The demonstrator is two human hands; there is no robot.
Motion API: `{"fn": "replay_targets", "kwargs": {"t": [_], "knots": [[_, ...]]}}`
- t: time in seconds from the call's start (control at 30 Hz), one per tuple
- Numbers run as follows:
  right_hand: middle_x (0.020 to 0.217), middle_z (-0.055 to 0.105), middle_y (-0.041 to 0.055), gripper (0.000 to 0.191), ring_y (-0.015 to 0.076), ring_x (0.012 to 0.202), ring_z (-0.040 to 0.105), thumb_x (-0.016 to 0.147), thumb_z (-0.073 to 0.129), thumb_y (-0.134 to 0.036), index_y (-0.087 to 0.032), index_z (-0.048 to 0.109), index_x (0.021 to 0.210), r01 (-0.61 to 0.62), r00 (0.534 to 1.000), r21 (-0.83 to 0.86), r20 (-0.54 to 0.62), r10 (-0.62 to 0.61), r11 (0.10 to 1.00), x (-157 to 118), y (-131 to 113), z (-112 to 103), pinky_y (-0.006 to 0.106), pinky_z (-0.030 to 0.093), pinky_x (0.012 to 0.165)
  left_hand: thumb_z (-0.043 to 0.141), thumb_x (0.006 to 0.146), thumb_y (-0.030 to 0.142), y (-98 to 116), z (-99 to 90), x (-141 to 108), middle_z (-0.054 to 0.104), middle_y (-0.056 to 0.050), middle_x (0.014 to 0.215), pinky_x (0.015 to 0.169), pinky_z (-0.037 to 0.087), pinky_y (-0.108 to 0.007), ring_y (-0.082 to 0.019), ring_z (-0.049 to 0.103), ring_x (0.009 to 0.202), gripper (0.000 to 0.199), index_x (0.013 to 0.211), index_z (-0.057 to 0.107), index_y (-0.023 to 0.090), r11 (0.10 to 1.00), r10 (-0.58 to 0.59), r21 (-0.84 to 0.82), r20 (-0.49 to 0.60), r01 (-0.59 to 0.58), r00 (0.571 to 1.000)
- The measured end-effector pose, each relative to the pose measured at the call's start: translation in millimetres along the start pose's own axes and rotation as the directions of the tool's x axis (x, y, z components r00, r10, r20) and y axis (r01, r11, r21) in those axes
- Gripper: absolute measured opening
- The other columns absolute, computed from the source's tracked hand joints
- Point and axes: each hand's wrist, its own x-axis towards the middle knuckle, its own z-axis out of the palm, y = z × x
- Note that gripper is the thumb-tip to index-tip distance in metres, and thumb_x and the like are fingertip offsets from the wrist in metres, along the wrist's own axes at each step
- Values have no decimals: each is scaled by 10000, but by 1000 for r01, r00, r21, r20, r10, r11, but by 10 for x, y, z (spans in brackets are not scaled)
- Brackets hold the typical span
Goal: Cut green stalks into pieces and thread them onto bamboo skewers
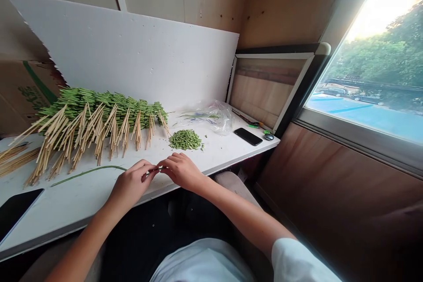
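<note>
A long green bean (89, 170) runs across the white table, its near end pinched between the fingers of my left hand (139, 176). My right hand (180, 169) meets the left at the fingertips, closed on the bean's end by the table's front edge. The very tip is hidden by my fingers. Beyond my right hand lies a heap of short cut bean pieces (186, 139). To the left, many wooden skewers (95, 130) threaded with rows of green bean pieces (112, 105) are stacked, bare stick ends toward me.
Loose skewers (20, 161) lie at the far left, near a dark tablet or phone (18, 211). A clear plastic bag (220, 116), a black phone (247, 136) and a computer mouse (269, 137) sit at the right. A white board (142, 53) stands behind the table (76, 202).
</note>
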Motion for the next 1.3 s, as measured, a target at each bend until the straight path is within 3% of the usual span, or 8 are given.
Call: {"fn": "replay_targets", "kwargs": {"t": [0.17, 0.47, 0.6, 0.73, 0.87, 1.03, 1.2, 1.3], "knots": [[983, 785, 81, 170, 210, 965, 647, 1050, 677, -274, -192, 765, 1171, -48, 997, -12, 59, 49, 999, 1, 95, -188, 319, 400, 825, 543, 1035, 490, -118, -45, 25, 757, -59, 1012, 730, 498, -301, -196, 661, 752, 331, 1022, 754, 236, 998, -64, -19, 15, 65, 998], [899, 786, 66, 100, 212, 960, 635, 994, 759, -266, -207, 823, 1043, -148, 989, 4, -8, 148, 989, -13, 166, -426, 345, 371, 851, 553, 993, 505, -253, -30, 21, 759, -55, 854, 726, 511, -313, -231, 689, 755, 343, 997, 752, 226, 987, -156, 29, 30, 156, 987], [906, 807, 53, 67, 200, 925, 687, 945, 806, -260, -202, 819, 978, -176, 977, 213, -81, 196, 961, -2, 214, -481, 344, 458, 901, 583, 965, 500, -239, -47, 30, 763, -50, 823, 726, 517, -314, -230, 690, 737, 332, 971, 767, 223, 985, -175, 4, 26, 175, 984], [957, 829, 58, 151, 194, 906, 748, 882, 854, -315, -202, 828, 978, -212, 943, 493, -125, 310, 844, 11, 280, -488, 321, 537, 866, 616, 941, 476, -218, -57, 34, 755, -46, 792, 740, 525, -317, -219, 683, 714, 310, 956, 774, 209, 981, -191, -39, 9, 191, 981], [962, 840, 67, 200, 209, 905, 773, 841, 873, -379, -210, 842, 943, -254, 913, 594, -112, 391, 763, 30, 328, -439, 322, 563, 822, 621, 951, 431, -206, -65, 31, 751, -47, 827, 715, 514, -311, -200, 664, 701, 274, 967, 775, 205, 981, -177, -71, 34, 179, 984], [961, 839, 74, 223, 223, 939, 778, 839, 869, -422, -222, 850, 937, -227, 911, 636, -130, 392, 738, 47, 274, -410, 335, 589, 835, 694, 942, 433, -31, -120, 36, 718, -57, 907, 700, 495, -305, -166, 594, 677, 270, 1047, 783, 201, 996, -72, -57, -26, 71, 997], [974, 829, 72, 223, 223, 928, 767, 865, 856, -441, -243, 852, 969, -192, 933, 647, -112, 341, 738, 43, 124, -368, 347, 589, 829, 685, 1005, 414, 285, -120, 49, 757, -109, 1065, 759, 555, -301, -195, 683, 859, 294, 1171, 783, 193, 946, -50, -323, -131, 5, 990], [959, 822, 76, 232, 227, 904, 759, 884, 840, -463, -245, 847, 964, -180, 945, 624, -104, 309, 760, 33, 61, -344, 360, 593, 815, 725, 994, 409, 379, -83, 56, 780, -98, 940, 749, 564, -312, -196, 694, 808, 250, 1066, 812, 186, 900, -69, -435, -149, -3, 987]]}}
